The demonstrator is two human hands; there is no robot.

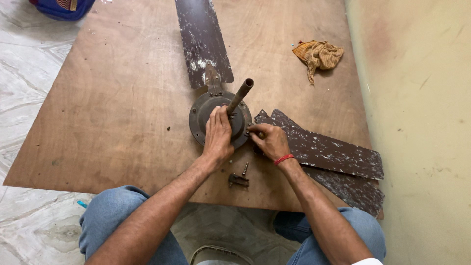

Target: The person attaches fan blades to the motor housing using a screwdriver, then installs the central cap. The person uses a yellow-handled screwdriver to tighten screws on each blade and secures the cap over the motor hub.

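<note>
An old brown ceiling fan motor (201, 114) lies on a plywood board (122, 98), its rusty rod (240, 95) sticking up toward me. My left hand (217, 135) rests flat on top of the motor housing at the base of the rod. My right hand (269, 141) pinches something small at the motor's right rim, where a loose fan blade (324, 149) meets it; what the fingers hold is hidden. One blade (202, 39) is attached on the far side. Another loose blade (351, 189) lies under the near one.
A small metal bracket (238, 180) and a screw (245, 169) lie on the board near my wrists. A crumpled orange rag (319, 55) sits at the far right. A blue object (64, 7) is at the top left corner. A wall (422, 122) runs along the right; marble floor lies left.
</note>
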